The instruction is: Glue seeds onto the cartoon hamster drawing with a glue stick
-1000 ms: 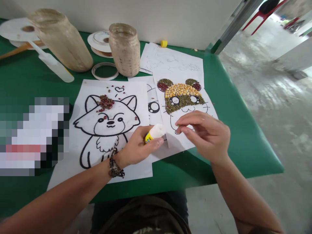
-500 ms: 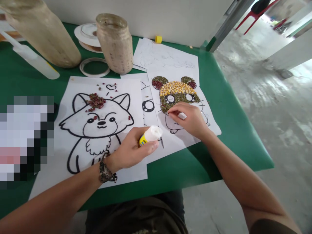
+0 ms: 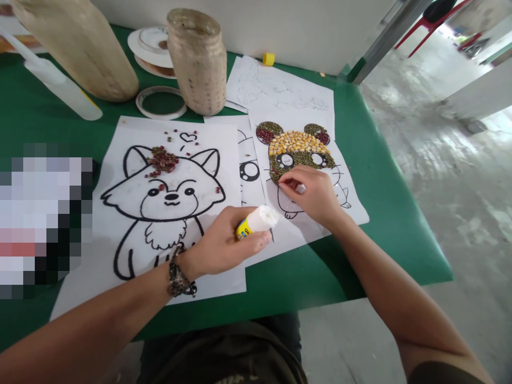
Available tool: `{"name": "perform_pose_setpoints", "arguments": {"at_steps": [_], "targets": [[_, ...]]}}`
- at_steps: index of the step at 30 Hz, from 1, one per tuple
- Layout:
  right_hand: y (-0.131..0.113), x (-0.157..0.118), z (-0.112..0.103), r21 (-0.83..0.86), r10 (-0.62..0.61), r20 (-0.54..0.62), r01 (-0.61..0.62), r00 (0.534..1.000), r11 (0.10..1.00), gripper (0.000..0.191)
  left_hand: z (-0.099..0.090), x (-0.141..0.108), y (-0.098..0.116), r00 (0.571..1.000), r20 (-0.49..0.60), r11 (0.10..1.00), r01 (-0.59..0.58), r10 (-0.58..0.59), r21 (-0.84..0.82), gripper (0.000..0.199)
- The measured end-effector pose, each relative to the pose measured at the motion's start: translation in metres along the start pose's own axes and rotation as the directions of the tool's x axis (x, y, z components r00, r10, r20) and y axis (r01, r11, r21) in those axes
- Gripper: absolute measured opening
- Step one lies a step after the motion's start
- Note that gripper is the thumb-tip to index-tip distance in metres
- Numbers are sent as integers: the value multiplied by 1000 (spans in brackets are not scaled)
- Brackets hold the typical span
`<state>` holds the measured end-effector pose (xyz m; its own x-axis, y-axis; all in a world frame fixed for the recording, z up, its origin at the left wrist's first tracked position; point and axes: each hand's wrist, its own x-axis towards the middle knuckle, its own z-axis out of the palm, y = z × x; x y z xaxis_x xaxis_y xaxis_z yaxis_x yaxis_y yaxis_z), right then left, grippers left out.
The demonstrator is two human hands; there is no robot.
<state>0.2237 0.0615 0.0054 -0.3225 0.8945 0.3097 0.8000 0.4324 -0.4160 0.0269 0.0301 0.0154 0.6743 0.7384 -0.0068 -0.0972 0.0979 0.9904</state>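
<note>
My left hand (image 3: 224, 240) is wrapped round a glue stick (image 3: 258, 221) with a yellow label and a white end pointing up and right. My right hand (image 3: 314, 194) is closed in a pinch at the cheek of a hamster drawing (image 3: 340, 205); whatever its fingertips hold is hidden or too small to make out. Yellow corn kernels (image 3: 298, 142) cover the hamster's forehead, green beans (image 3: 276, 173) the face round the eyes, and green and red beans the ears. Left of it, a fox drawing (image 3: 172, 208) carries a loose pile of red and green beans (image 3: 163, 160).
Behind the drawings stand a brown-coated jar (image 3: 202, 64), a taller bottle (image 3: 80, 48), a ribbon spool (image 3: 150, 45) and a tape roll (image 3: 140, 111). A glue bottle (image 3: 60, 88) lies at left. A yellow cap (image 3: 268, 59) sits by the wall. The green table (image 3: 416, 229) ends at right.
The view has shifted slightly, so most things appear a little further right. My left hand with the glue stick has moved slightly right; my right hand stays pinched at the hamster's cheek.
</note>
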Motion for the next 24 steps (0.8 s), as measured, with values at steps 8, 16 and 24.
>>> {"name": "perform_pose_setpoints", "arguments": {"at_steps": [8,16,24], "targets": [[-1,3,0,-19,21,36,-21,999,1000,10,-1,1,1,1000,-1,999,8,-8,32,18],[0,3,1,27,71,31,-72,997,997,6,0,0,1,1000,-6,1000,5,-5,28,18],[0,1,1,86,120,16,-121,993,989,9,-1,0,0,1000,2,1000,5,-5,2,17]]}}
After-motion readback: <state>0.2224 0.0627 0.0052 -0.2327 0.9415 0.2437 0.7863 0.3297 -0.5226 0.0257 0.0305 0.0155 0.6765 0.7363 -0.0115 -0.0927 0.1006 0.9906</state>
